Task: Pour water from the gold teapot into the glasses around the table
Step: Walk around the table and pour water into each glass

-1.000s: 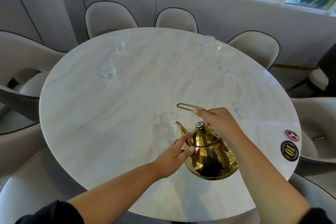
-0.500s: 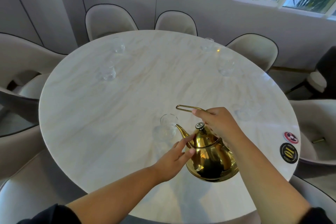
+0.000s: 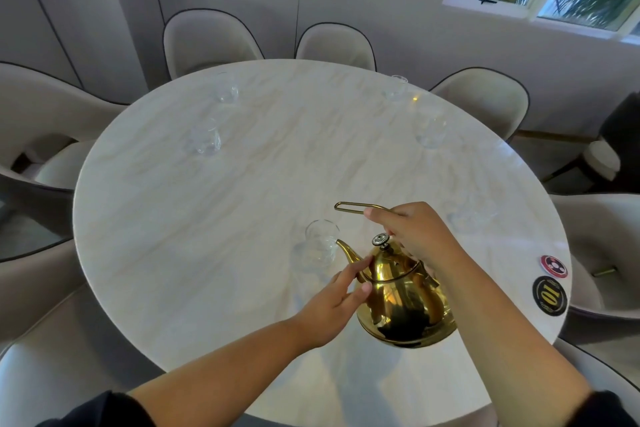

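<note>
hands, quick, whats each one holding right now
Left hand: open, straight fingers touching the gold teapot below its spout.
Right hand: closed round the teapot's handle.

Round marble table (image 3: 207,236) carries scattered clear glasses (image 3: 204,139) and two round discs (image 3: 550,295), perhaps coasters, at its right edge.

gold teapot (image 3: 405,302) tipped a touch further, spout (image 3: 348,250) slightly lower beside nearest glass (image 3: 317,246)
</note>
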A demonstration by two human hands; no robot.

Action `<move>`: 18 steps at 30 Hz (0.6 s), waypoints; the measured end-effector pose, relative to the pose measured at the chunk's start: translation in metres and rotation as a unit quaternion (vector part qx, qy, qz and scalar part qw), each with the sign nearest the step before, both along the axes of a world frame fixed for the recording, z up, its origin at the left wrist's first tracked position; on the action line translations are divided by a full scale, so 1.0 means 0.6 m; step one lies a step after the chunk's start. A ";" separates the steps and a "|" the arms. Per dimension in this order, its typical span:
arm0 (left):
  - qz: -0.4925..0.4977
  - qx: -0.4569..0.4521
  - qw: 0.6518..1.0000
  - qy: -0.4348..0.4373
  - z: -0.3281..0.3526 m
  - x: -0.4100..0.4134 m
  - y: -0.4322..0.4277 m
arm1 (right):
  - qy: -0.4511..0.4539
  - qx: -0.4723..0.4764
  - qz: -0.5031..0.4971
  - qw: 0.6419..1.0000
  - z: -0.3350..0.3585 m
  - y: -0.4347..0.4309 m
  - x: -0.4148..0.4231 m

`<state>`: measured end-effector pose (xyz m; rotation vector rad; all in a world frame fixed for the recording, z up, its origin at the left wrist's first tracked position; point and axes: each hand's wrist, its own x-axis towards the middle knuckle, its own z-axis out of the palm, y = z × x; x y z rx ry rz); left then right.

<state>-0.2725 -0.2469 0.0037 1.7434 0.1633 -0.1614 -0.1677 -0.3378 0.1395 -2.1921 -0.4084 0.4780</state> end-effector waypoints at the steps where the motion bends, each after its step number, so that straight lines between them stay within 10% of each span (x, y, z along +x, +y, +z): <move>1: 0.000 -0.001 1.000 0.000 0.000 0.000 0.000 | -0.001 -0.001 0.000 1.000 0.000 0.000 0.000; 18: -0.004 -0.006 1.000 -0.012 -0.001 0.000 0.005 | -0.004 0.000 -0.009 1.000 -0.003 -0.001 0.001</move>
